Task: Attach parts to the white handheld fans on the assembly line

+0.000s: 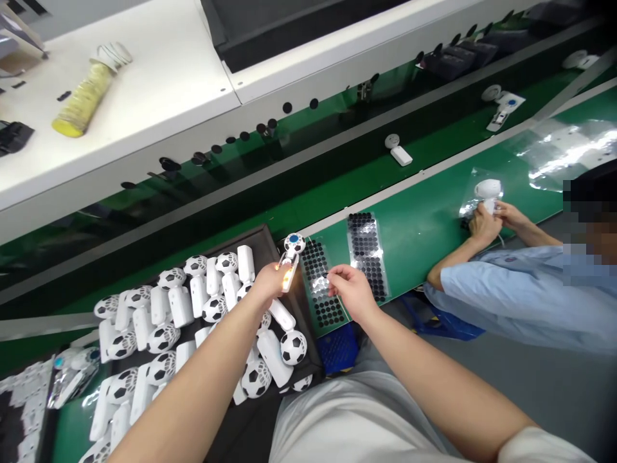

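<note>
My left hand is closed around a small white handheld fan with a football-patterned round head. A blue disc shows at the centre of that head, and a bright orange light glares on its handle. Over the sheets of round black stickers, my right hand has its thumb and fingertips pinched together; whatever lies between them is too small to make out. One sticker sheet lies just left of this hand. A second sticker sheet is partly hidden behind it.
A black tray on the left holds several rows of football-patterned fans. Beyond runs a green conveyor with white fans on it. A co-worker's hands handle a white fan at the right. A yellow roll lies on the white shelf.
</note>
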Available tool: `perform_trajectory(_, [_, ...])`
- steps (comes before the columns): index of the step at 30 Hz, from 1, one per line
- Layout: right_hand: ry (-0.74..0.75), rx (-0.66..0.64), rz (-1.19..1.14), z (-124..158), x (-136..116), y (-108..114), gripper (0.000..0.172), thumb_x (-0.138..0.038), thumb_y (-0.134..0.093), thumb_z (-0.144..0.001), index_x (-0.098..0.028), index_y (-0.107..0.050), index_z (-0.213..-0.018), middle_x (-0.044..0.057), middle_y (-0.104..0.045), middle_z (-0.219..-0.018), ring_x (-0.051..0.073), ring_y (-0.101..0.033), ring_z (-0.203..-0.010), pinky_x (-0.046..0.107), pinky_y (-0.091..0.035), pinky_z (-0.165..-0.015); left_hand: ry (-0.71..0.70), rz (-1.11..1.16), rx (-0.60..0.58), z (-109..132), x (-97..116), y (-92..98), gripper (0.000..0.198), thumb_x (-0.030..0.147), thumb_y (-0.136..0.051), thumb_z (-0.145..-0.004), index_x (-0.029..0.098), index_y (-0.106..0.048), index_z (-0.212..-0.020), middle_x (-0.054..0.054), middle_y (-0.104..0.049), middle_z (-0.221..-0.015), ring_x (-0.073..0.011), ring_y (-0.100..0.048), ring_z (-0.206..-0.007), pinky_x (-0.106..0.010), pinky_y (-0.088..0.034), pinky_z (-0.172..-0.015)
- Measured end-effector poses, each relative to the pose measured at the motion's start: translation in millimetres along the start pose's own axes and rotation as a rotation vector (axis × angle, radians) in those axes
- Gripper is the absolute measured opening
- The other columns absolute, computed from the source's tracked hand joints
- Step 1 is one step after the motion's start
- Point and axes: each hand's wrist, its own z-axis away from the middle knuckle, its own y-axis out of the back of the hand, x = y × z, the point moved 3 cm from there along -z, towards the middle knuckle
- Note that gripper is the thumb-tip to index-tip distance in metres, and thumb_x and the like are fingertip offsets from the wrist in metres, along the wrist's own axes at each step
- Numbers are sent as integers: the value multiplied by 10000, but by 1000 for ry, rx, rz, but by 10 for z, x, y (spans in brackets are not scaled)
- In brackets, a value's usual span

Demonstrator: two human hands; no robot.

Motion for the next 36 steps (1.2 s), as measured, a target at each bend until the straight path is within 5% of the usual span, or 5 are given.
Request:
perform_trajectory(5, [31, -53, -91, 218, -308, 46, 189, -343, -741, -685, -189, -644, -734, -23, -594, -589, 141, -567, -529, 278, -490, -534, 4, 517, -279, 693, 101, -69, 328, 306, -573, -792, 160, -486, -1073, -112, -680, -997, -247, -700, -846, -409, -596, -684])
perform_trajectory(11, [95, -71, -124, 561, -628, 165, 146, -301, -761, -705, -200, -659, -732, -28, -608, -606, 130, -579, -537, 256, -493, -529, -111, 779, -294, 1280, 149, -246, 572, 281, -633, -656, 213, -441, -1191, -87, -653, -1113, -227, -683, -774, -350, -574, -589])
perform_trajectory(24, [10, -141, 106, 1041, -936, -370, 66, -242, -722, -661, -181, -697, -671, -11, -645, -597, 127, -593, -553, 239, -500, -534, -328, 516, -67, 1575, 157, -179, 496, 228, -566, -794, 200, -442, -1274, -68, -644, -1123, -203, -633, -961, -331, -530, -806])
perform_trajectory(33, [-25, -139, 243, 1035, -903, -379, 113, -294, -703, -673, -181, -705, -663, 0, -648, -594, 143, -586, -559, 252, -487, -519, -296, 488, -53, 1616, 78, -198, 503, 157, -517, -812, 240, -431, -1300, 5, -645, -971, -130, -590, -696, -310, -504, -763])
perform_trajectory(36, [-6, -134, 242, 1047, -898, -409, 115, -300, -702, -679, -186, -709, -669, 7, -665, -626, 149, -594, -582, 261, -498, -542, -295, 502, -22, 1631, 63, -189, 517, 169, -521, -820, 237, -418, -1322, -13, -642, -1043, -149, -616, -793, -317, -499, -802])
